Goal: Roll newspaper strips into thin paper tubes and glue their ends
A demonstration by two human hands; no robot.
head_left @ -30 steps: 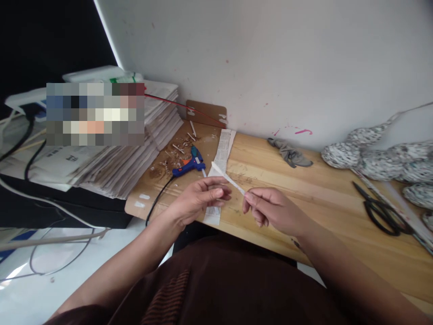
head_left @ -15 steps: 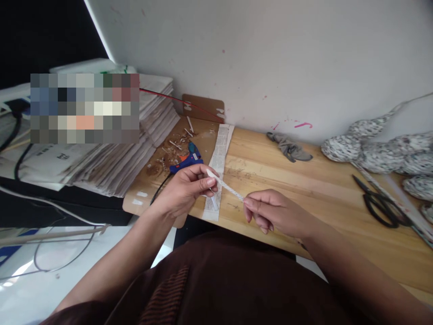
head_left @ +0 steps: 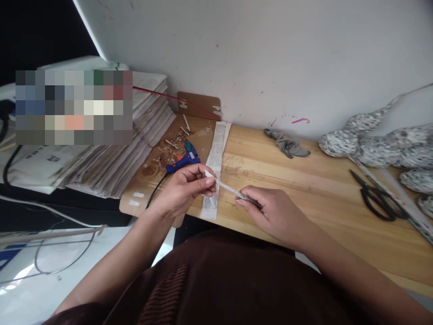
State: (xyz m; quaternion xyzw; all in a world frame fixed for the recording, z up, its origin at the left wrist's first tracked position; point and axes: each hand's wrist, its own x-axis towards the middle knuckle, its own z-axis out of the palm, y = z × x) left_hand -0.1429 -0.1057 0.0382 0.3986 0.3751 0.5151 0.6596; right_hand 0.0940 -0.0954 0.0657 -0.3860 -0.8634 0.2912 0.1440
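Left hand [head_left: 187, 187]: closed in a pinch, thumb and fingers gripping the pale tip of the paper stick.
Right hand [head_left: 275, 212]: fingers curled, thumb and forefinger closed on the stick's other end.
Paper stick [head_left: 227, 186]: thin, printed, stretched between the two hands, sloping down from the left hand to the right.
Newspaper strip [head_left: 219, 144]: flat on the wooden table [head_left: 304, 189], running from beyond the left hand to just below its fingertips, partly covered by them.
Glue gun [head_left: 184, 162]: blue, just beyond the left hand, on cardboard [head_left: 144, 183] strewn with paper scraps [head_left: 172, 144].
Newspaper stack [head_left: 135, 153]: farther left of the left hand.
Grey cloth [head_left: 287, 145]: beyond the right hand, near the wall.
Scissors [head_left: 367, 186]: black, well to the right of the right hand.
Woven pieces [head_left: 368, 146]: farther off, beyond the scissors.
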